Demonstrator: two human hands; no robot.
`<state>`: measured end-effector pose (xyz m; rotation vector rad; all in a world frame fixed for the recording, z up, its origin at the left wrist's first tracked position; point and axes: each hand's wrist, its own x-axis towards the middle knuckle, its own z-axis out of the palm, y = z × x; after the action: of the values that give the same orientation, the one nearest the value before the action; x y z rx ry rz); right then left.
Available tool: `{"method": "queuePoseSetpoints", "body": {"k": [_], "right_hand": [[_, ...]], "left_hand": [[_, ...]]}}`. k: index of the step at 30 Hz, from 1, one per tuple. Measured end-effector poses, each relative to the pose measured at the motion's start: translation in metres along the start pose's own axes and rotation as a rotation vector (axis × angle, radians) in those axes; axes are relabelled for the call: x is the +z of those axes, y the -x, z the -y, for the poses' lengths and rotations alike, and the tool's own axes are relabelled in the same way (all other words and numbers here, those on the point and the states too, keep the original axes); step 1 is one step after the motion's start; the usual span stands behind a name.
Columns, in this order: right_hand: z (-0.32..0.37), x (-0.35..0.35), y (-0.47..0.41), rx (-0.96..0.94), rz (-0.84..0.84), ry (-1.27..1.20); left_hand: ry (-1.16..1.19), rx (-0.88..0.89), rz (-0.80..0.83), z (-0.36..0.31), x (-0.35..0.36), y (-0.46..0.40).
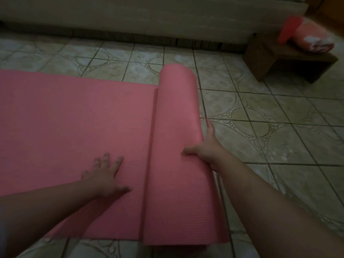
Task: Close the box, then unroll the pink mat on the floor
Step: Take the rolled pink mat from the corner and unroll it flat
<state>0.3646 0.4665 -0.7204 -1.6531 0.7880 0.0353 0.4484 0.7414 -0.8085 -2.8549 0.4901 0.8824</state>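
Patterned beige tiled floor with dark grout lines and ring motifs. Low brown wooden bench far right, bearing a rolled orange-and-white patterned cloth. Pale fabric-covered base along the far edge.

the pink mat runs off the left edge; right hand fingers hidden behind the roll.

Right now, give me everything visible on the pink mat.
The pink mat is partly unrolled on the tiled floor. Its flat stretch runs off the left edge of the view; the rest is still a thick roll on the right. The surface looks like matte foam with fine ribbing. The left hand lies flat, palm down, on the unrolled part. The right hand grips the roll's right side, thumb on top and fingers along its outer side. The box is not in view.
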Motion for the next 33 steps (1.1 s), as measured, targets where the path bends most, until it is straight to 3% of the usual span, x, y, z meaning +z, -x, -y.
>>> {"method": "queuePoseSetpoints", "body": {"k": [9,13,17,25,33], "right_hand": [[-0.037,-0.092,0.01,0.25,-0.231,0.073],[-0.027,-0.101,0.013,0.302,-0.063,0.196],[-0.021,-0.104,0.022,0.289,-0.056,0.309],[-0.054,-0.106,0.031,0.143,0.008,0.109],[-0.077,-0.149,0.051,0.322,0.109,0.088]], "left_hand": [[0.068,0.062,-0.055,-0.036,0.008,0.006],[0.101,0.056,-0.065,-0.054,0.015,0.011],[0.183,-0.001,-0.073,-0.068,0.01,0.011],[0.279,-0.065,-0.096,-0.097,0.017,0.013],[0.258,-0.009,-0.162,-0.094,0.035,0.023]]}}
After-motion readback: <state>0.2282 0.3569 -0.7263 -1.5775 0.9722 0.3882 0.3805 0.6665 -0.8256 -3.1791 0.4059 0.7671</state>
